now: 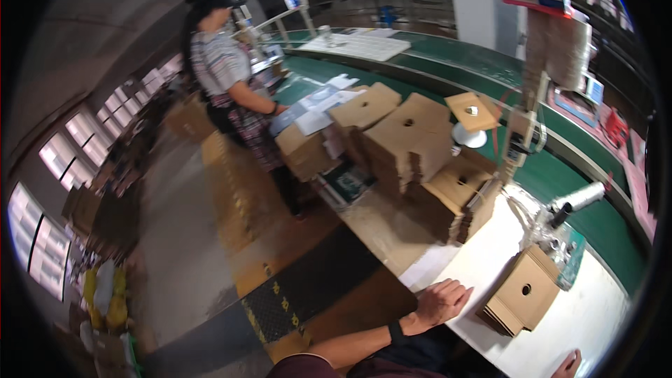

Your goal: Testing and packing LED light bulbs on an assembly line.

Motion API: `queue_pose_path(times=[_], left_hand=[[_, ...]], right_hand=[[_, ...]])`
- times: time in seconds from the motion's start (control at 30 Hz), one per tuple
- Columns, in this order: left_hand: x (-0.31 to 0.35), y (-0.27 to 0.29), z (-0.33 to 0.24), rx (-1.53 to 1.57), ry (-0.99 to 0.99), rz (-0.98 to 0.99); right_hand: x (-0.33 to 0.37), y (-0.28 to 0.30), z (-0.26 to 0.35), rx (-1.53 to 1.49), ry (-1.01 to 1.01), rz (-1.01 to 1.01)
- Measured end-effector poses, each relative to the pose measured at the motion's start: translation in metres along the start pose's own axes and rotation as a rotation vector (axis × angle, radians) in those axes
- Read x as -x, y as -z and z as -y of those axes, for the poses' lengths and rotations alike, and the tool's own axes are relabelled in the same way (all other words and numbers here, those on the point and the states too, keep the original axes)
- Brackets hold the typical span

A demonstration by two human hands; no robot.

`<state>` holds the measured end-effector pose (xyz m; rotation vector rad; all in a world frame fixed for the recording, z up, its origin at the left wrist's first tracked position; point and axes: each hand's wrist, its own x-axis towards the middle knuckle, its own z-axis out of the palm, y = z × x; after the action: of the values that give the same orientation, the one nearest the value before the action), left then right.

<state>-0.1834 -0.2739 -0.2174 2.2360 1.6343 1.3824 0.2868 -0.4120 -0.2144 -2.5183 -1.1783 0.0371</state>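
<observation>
A small cardboard stack [523, 306], with a dark hole through its top sheet, is set on the white tabletop [479, 260] and is touched by neither hand. Just to the left of the small cardboard stack, the left hand [442, 301] is held apart from it, a black wristband [397, 332] worn below; its fingers are curled narrowly inward, and whether anything is enclosed cannot be told. Nearer the body than the stack and to its right, the right hand [568, 364] is only partly shown at the picture's lower edge, so its grip cannot be told. Just beyond the small cardboard stack, a clear plastic bundle [553, 243] and a silvery cylinder [579, 197] are laid. Farther beyond it and to the left, a cardboard pile [458, 183] and a taller cardboard pile [392, 131] are placed, with a white round stand [470, 136] under a cardboard piece [473, 117] near them. Well apart from the small stack, on its far left, a co-worker [220, 63] is seen beside papers [313, 108]; behind all these, a green conveyor [455, 70] is stretched.
</observation>
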Motion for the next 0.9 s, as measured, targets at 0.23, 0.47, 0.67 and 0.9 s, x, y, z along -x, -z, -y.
queue_pose_path(times=[0.23,0.47,0.67,0.9], left_hand=[[0.004,0.004,0.007,0.040,0.034,0.011],[0.005,-0.008,0.010,-0.040,0.046,0.146],[-0.001,-0.003,-0.004,0.019,-0.019,0.072],[0.001,-0.013,0.003,-0.012,-0.080,0.026]], right_hand=[[-0.032,-0.055,-0.068,-0.324,0.159,-0.149],[-0.010,-0.047,-0.029,-0.259,0.293,-0.405],[0.001,0.001,0.014,-0.197,0.188,-0.402],[-0.004,0.018,0.012,-0.258,0.147,-0.230]])
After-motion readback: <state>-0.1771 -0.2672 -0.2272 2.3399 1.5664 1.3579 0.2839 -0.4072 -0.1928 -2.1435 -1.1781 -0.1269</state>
